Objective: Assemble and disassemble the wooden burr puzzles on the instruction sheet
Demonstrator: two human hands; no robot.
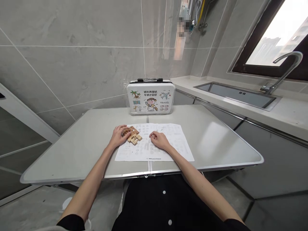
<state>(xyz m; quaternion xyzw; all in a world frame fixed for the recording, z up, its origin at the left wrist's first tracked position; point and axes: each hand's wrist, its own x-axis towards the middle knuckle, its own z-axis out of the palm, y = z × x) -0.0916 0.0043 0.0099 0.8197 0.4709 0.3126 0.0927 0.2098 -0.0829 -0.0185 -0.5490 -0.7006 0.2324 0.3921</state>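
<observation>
My left hand (118, 136) rests at the left side of a cluster of notched wooden blocks (135, 138), its thumb and fingers curved around part of it. The blocks look like pieces of a wooden interlocking puzzle, lying flat and close together. Under them is a large white printed sheet (173, 150) with faint drawings and a line of print along its near edge. To the right of the blocks, my right hand (158, 140) lies on the sheet with its fingers curled and pinched together. Whatever those fingertips may hold is too small or hidden to make out.
The sheet lies on a pale folding table (79, 150) with a metal rim and a centre seam. At its back stands a white cartoon-printed case (138, 101) with a black handle. A counter (284, 110) with a sink (235, 93) and a faucet (292, 69) runs along the right.
</observation>
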